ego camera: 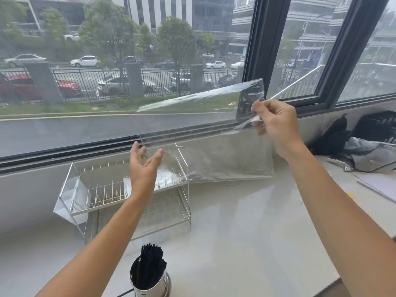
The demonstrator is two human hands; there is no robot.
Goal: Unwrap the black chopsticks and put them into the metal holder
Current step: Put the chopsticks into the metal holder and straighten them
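The right hand (276, 123) is raised before the window, thumb and fingers pinching one end of a clear plastic wrapper (199, 99) that stretches leftward in the air; the left hand (144, 163) is held up, fingers spread and relaxed, palm turned toward the wrapper, gripping nothing, though whether its fingertips touch the film I cannot tell; the black chopsticks (150, 264) stand upright in the metal holder (150, 286) on the pale counter (246, 232), near the bottom edge; a wire dish rack (102, 196) sits behind the left forearm.
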